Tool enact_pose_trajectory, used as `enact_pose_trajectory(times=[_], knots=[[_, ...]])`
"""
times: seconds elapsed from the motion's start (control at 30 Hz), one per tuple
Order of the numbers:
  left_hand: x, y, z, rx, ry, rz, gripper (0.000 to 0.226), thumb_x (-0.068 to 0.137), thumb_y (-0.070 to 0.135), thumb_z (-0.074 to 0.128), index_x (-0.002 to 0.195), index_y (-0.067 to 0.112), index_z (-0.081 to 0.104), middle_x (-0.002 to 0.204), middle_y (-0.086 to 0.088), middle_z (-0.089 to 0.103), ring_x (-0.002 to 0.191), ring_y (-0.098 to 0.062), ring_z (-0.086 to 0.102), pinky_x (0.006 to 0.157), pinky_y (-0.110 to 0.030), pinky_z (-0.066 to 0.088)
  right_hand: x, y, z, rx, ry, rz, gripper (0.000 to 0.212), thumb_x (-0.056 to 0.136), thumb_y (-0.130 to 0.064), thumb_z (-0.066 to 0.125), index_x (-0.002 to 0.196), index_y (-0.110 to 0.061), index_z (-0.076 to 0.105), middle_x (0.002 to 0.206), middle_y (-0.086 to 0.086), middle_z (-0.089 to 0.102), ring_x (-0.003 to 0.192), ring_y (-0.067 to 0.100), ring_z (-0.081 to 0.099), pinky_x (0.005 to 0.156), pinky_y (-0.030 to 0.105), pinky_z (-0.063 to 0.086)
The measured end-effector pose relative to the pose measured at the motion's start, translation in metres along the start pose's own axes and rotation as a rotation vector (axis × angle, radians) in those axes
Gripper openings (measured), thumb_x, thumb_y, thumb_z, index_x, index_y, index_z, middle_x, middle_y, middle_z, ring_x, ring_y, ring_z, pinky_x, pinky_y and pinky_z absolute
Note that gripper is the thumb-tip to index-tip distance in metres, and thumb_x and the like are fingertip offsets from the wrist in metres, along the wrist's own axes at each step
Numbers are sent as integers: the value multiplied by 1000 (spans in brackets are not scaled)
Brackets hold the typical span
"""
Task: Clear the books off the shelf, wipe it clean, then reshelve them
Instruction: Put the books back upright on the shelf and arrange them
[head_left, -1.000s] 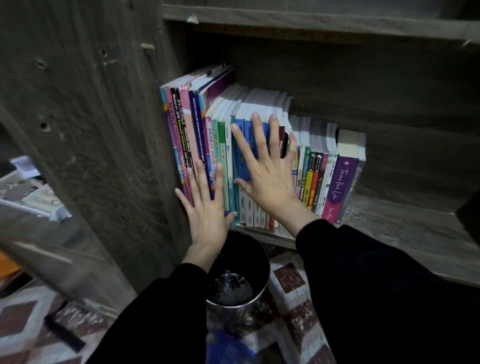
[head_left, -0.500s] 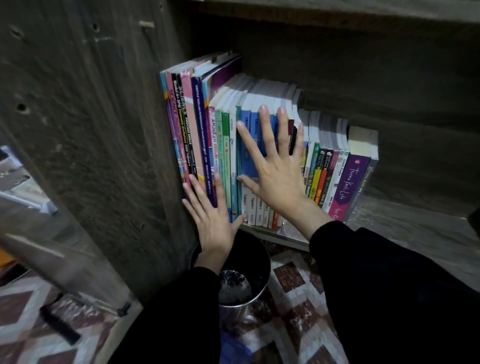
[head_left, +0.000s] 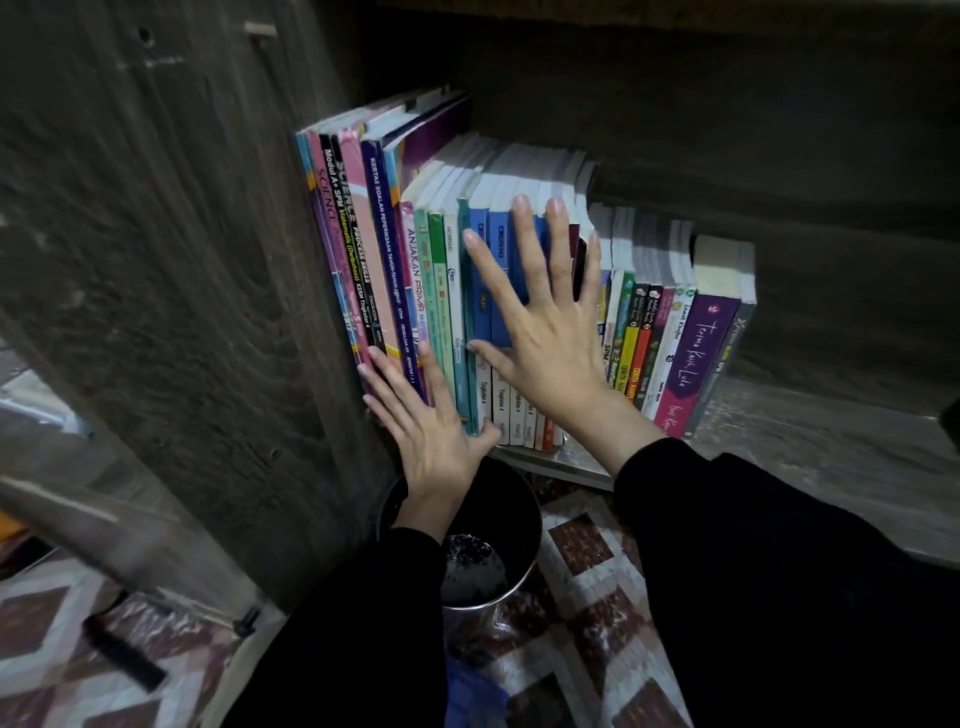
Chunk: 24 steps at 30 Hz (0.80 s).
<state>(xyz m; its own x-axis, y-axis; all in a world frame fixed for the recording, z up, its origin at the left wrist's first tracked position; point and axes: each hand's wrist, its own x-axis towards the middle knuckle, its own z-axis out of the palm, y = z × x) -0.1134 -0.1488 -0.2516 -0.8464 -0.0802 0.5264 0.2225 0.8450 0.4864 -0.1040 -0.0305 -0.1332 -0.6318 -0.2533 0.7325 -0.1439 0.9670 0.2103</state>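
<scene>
Books (head_left: 447, 291) stand upright in a row at the left end of the shelf (head_left: 810, 436), the tallest against its side panel (head_left: 182, 270). Left hand (head_left: 431, 436): grip released, fingers straight, flat against the lower spines nearest that panel. Right hand (head_left: 545, 358): grip released, fingers spread, pressed on the blue spines further right along the shelf. A metal bin (head_left: 478, 605) stands on the floor below the shelf's front edge.
</scene>
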Motion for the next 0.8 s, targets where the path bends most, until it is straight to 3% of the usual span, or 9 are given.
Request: enact_pose_trajectory(times=[0.1, 0.17, 0.23, 0.3, 0.4, 0.5, 0.63, 0.8], knots=[[0, 1, 0, -15, 8, -9, 140, 58, 59, 77, 145, 21, -26, 148, -40, -5, 139, -52, -9, 111, -65, 7, -29, -4, 2, 196, 122, 120, 104, 84, -44, 65, 151, -30, -13, 155, 11, -4, 144, 30, -8, 119, 47, -1], [-1, 2, 0, -33, 9, -6, 136, 63, 62, 73, 145, 21, -27, 148, -40, -7, 138, -51, -11, 111, -65, 5, -62, -16, 8, 331, 106, 355, 100, 85, -33, 65, 151, -30, -10, 155, 11, 1, 145, 30, 1, 118, 49, 7], [-2, 0, -2, -37, -26, -6, 140, 61, 59, 77, 144, 21, -29, 148, -39, -11, 138, -49, -15, 111, -62, 0, -95, -31, 16, 435, -52, 618, 98, 83, -24, 66, 152, -24, -3, 155, 10, 8, 143, 28, 10, 115, 53, 16], [-2, -4, -5, -24, -55, 9, 139, 62, 53, 79, 143, 25, -31, 149, -36, -16, 138, -47, -19, 112, -60, 0, -117, -45, 22, 562, -283, 780, 99, 83, -19, 64, 152, -26, -7, 154, 10, 16, 140, 25, 14, 116, 50, 16], [-1, -11, -8, -5, -58, 57, 130, 71, 49, 76, 143, 27, -30, 149, -32, -20, 138, -45, -19, 112, -56, 2, -125, -57, 27, 711, -447, 856, 103, 83, -15, 63, 150, -21, -15, 155, 8, 19, 139, 23, 15, 116, 38, 8], [-1, -12, -8, -5, -44, 62, 127, 73, 48, 75, 145, 26, -28, 150, -25, -20, 139, -43, -18, 110, -49, 2, -116, -68, 28, 802, -432, 949, 104, 82, -12, 63, 150, -17, -15, 156, 9, 14, 139, 23, 9, 116, 37, 8], [-2, -16, -12, 28, -50, 114, 120, 76, 53, 70, 148, 20, -20, 151, -29, -19, 139, -45, -17, 112, -52, 3, -112, -70, 29, 788, -460, 959, 105, 83, -16, 64, 150, -15, -17, 156, 9, 10, 138, 21, 8, 116, 34, 9], [-4, -11, -21, -100, -97, 91, 98, 80, 50, 50, 149, 24, -15, 152, -27, -21, 141, -43, -18, 116, -52, -1, -109, -71, 28, 742, -499, 956, 112, 82, -23, 68, 147, -10, -22, 155, 15, 11, 136, 25, 11, 114, 33, 7]])
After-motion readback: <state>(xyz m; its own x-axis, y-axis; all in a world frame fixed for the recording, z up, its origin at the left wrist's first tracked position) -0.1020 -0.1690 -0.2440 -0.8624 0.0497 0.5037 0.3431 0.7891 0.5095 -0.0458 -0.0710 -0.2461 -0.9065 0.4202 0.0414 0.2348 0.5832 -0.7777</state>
